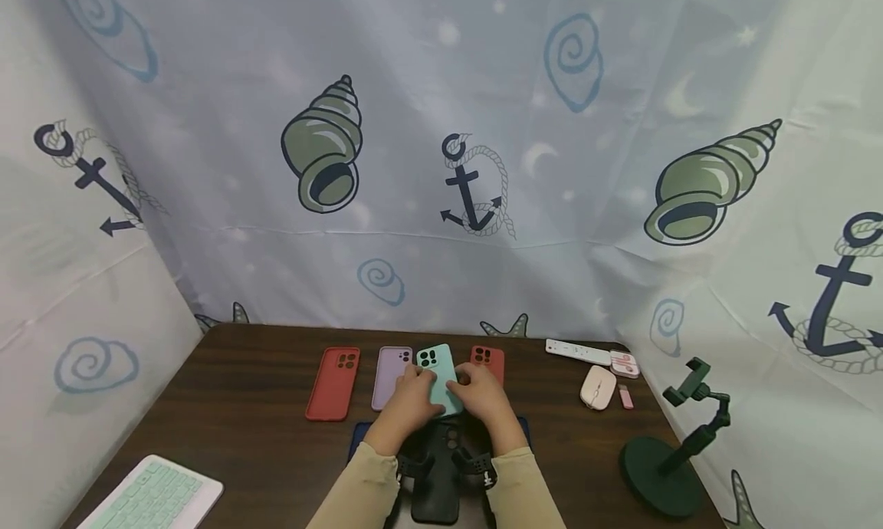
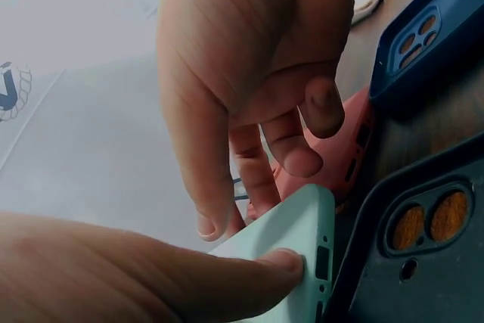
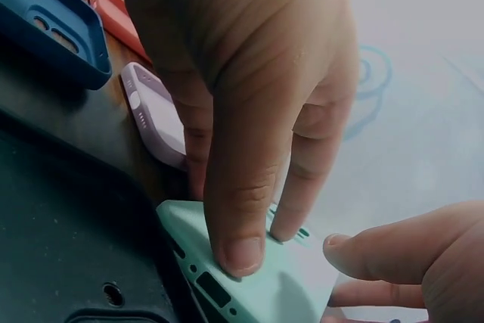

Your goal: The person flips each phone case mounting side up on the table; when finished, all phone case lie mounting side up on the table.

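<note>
Both hands hold a mint-green phone case (image 1: 444,369), tilted up with its camera cutouts at the far end. My left hand (image 1: 412,399) grips its left side; the thumb (image 2: 276,270) presses on the back near the port opening, and a finger lies along the side by the button slots (image 3: 302,231). My right hand (image 1: 483,395) has its thumb and fingertips at the opposite edge, the other fingers (image 2: 299,158) curled beside it. Close in front lies a black phone case (image 1: 436,475), partly between the wrists.
A red case (image 1: 333,383), a lavender case (image 1: 390,372) and another red case (image 1: 491,359) lie behind. Blue cases (image 2: 446,43) flank the wrists. A mouse (image 1: 598,388), power strip (image 1: 576,351) and green stand (image 1: 662,475) are at right, a keyboard (image 1: 152,498) front left.
</note>
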The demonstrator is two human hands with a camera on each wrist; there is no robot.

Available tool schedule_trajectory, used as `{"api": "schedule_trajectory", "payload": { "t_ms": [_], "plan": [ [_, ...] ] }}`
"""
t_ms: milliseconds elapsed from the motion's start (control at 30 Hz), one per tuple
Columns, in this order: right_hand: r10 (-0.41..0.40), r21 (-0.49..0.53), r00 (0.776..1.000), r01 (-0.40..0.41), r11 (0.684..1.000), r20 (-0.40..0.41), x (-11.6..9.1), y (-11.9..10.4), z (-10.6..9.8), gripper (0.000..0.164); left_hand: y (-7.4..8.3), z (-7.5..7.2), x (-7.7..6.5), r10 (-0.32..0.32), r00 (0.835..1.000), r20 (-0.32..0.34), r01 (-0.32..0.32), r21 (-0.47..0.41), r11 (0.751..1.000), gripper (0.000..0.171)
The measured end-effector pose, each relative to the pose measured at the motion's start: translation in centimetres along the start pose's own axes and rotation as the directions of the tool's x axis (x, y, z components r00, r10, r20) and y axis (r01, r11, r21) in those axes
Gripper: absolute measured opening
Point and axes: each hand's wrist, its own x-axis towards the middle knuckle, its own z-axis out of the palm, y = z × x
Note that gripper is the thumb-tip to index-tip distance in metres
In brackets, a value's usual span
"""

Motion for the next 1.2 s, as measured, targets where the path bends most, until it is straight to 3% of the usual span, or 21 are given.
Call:
{"api": "schedule_trajectory", "payload": {
  "t_ms": [333,833,1200],
  "plan": [
    [0.054,0.057,0.999,-0.054,0.997,-0.006,-0.3,-0.6,-0.5,0.038,0.9,-0.5,-0.1,0.015,1.000,0.025,-0.015,0.011,1.000,0.063],
    [0.064,0.109,0.996,-0.057,0.992,-0.059,0.0,-1.1,-0.5,0.031,1.1,-0.9,0.1,0.118,0.992,0.043,-0.112,-0.129,0.985,0.062],
    [0.017,0.182,0.999,-0.009,0.983,-0.045,-0.1,-1.0,-0.4,0.033,1.4,-1.1,0.0,0.100,0.992,0.078,-0.081,-0.221,0.972,0.069]
  ]
}}
